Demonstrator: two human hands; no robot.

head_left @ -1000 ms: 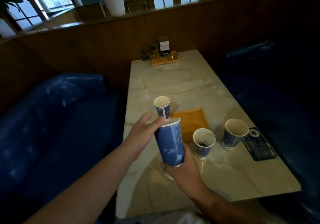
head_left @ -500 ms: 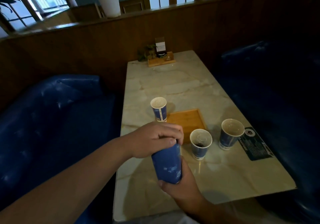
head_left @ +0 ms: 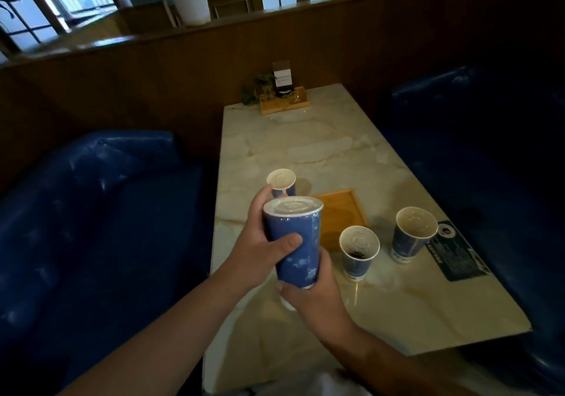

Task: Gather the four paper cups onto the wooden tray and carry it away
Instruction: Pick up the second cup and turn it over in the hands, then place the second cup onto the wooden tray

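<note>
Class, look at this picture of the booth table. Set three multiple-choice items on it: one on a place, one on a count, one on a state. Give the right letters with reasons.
1. Where does the wooden tray lie?
A. on the marble table
B. on the blue seat
C. in the person's lap

2. How many paper cups stand on the table, out of any hand?
A. one
B. three
C. five

3. What state is the held cup in?
A. crushed flat
B. lying on its side on the tray
C. upright, gripped by both hands

Answers:
1 A, the tray rests flat on the tabletop.
2 B, the far cup, the middle cup and the right cup stand free.
3 C, the left hand wraps its side and the right hand holds its base.
</note>
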